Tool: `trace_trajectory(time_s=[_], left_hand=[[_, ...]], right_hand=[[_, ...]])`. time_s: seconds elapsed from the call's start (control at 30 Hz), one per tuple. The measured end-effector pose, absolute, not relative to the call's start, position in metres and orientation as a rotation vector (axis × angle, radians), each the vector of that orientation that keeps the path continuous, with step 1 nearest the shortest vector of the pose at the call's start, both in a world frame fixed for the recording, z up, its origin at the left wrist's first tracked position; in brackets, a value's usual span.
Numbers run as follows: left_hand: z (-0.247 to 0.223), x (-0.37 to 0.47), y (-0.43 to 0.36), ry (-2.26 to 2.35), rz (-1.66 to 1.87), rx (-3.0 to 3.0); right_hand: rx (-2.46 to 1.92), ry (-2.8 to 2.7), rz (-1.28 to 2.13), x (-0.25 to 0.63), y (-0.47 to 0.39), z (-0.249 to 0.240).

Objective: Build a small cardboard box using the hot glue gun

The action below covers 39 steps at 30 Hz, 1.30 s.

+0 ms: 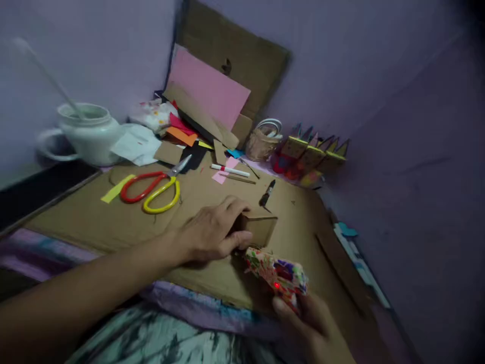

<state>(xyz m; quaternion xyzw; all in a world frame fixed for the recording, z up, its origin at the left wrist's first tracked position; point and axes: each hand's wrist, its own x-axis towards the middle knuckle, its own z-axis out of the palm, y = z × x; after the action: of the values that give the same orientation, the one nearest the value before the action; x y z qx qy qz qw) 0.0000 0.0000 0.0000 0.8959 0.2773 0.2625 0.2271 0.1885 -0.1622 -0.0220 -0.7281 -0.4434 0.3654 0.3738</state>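
My left hand (pixel 217 230) is closed on a small folded cardboard piece (pixel 261 230), thumb at its near side and fingers over its far side. The piece rests on the cardboard-covered tabletop. In my right hand (pixel 310 323) is a glue gun (pixel 269 270) wrapped in colourful patchy material, with a small red light glowing on it. Its front end points at the lower edge of the cardboard piece, close to my left thumb. Whether the tip touches the cardboard I cannot tell. A black-handled small tool (pixel 268 193) lies just beyond the piece.
Scissors (pixel 159 189) with red and yellow handles lie to the left, by a yellow paper strip (pixel 118 188). A white marker (pixel 230 170) lies farther back. Behind stand a white pot (pixel 91 136), paper scraps (pixel 182 134), a cable-filled holder (pixel 262 144) and crayon boxes (pixel 314 151).
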Motion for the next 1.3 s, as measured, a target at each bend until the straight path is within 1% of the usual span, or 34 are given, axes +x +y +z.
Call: trace_trajectory(time_s=[0.13, 0.33, 0.5, 0.77, 1.03, 1.3], left_hand=[[0.0025, -0.0006, -0.0017, 0.768, 0.709, 2.466], [0.0017, 0.0006, -0.0013, 0.773, 0.702, 2.466], [0.0029, 0.0, -0.0011, 0.773, 0.711, 2.46], [0.0016, -0.001, -0.0009, 0.773, 0.705, 2.468], [0.0018, -0.0005, -0.0007, 0.77, 0.713, 2.46], [0.0012, -0.0006, -0.0008, 0.774, 0.706, 2.464]], right_hand=[[-1.868, -1.129, 0.887, 0.1891, -0.1633, -0.0222], [-1.84, -1.139, 0.918, 0.1879, -0.1627, -0.0231], [-1.831, -1.173, 0.851, 0.1865, -0.1625, -0.0252], [-1.864, -1.137, 0.876, 0.1866, -0.1643, -0.0307], [-1.881, -1.168, 0.774, 0.1877, -0.1647, -0.0311], [-1.87, -1.157, 0.835, 0.1893, -0.1651, -0.0314]])
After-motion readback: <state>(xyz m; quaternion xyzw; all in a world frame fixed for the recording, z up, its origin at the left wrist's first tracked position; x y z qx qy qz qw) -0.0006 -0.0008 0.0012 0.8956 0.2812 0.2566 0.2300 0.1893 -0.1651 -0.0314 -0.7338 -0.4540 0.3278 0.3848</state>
